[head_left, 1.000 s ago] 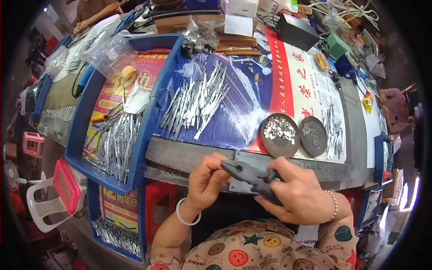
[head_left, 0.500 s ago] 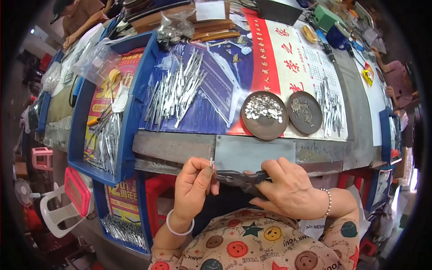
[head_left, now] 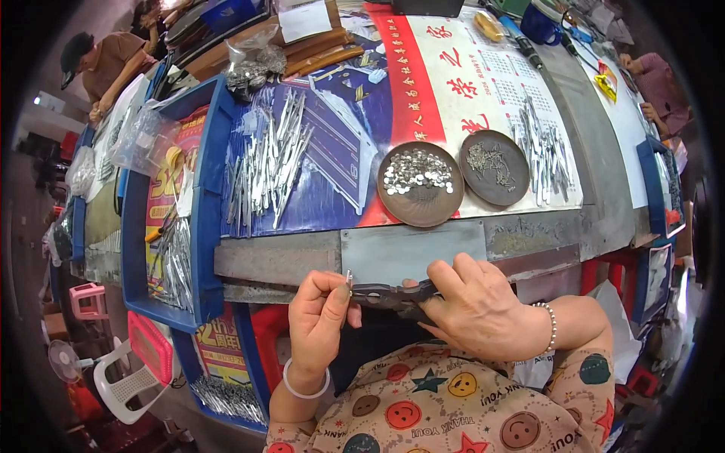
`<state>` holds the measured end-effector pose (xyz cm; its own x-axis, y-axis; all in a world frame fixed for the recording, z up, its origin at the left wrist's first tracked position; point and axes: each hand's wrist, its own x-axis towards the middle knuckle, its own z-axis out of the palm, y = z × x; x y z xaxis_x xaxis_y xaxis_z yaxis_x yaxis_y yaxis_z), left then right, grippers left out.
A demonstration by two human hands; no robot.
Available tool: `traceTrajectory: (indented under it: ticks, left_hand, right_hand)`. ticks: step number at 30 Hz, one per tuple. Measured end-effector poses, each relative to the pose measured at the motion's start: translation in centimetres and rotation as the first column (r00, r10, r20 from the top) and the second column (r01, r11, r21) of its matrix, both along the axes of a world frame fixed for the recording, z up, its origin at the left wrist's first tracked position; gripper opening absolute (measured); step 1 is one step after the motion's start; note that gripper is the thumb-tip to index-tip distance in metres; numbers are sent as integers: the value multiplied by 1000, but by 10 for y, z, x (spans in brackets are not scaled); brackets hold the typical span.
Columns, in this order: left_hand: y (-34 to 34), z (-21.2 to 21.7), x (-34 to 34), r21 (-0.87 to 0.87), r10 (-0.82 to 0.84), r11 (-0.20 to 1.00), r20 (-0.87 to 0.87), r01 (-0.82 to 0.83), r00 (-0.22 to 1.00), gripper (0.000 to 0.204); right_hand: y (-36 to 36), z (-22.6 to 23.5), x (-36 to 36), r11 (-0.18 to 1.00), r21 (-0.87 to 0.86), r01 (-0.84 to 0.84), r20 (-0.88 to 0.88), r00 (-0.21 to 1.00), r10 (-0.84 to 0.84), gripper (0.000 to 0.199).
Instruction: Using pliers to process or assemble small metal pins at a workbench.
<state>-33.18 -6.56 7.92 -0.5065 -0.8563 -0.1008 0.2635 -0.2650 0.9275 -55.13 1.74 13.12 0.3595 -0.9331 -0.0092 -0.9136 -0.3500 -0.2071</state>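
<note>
The left hand [head_left: 321, 313] pinches a small shiny metal piece [head_left: 348, 281] upright between thumb and forefinger, at the near edge of the bench [head_left: 276, 255]. The right hand [head_left: 487, 311] has its fingers curled around dark pliers [head_left: 381, 294], whose nose points left to the piece (whether it bites, I cannot tell). An off-centre squeeze could twist the piece or spring it free; with the nose so close, a slip could nip a fingertip. Beyond a grey plate [head_left: 415, 249], a brown dish [head_left: 423, 213] holds silvery discs [head_left: 423, 170], with another dish [head_left: 516, 155] right of it; a careless knock could spill either. On the far side, a calendar sheet [head_left: 510, 87] carries large red characters and a small printed grid. The shirt [head_left: 461, 411] bears lettering; no maker's mark is legible on the pliers.
</note>
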Motion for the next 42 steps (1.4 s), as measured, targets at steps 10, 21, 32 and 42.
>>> traceTrajectory:
  ticks: [10, 21, 32, 42]
  left_hand:
    - [2, -2, 4, -102, 63, 993, 51, -58, 997, 10]
    - [0, -2, 8, 120, 17, 993, 2, -18, 1000, 11]
    - [0, -5, 11, 61, 2, 998, 57, -5, 998, 12]
    - [-3, -8, 10, -4, 52, 999, 107, -52, 993, 9]
  right_hand:
    - [-21, 1, -14, 682, 602, -416, 749, 588, -303, 46]
    - [-6, -1, 5, 984, 177, -28, 221, 975, -12, 36]
    - [-6, -9, 12, 999, -30, -20, 82, 996, 22, 13]
    - [-20, 1, 8, 906, 418, -70, 339, 937, -84, 30]
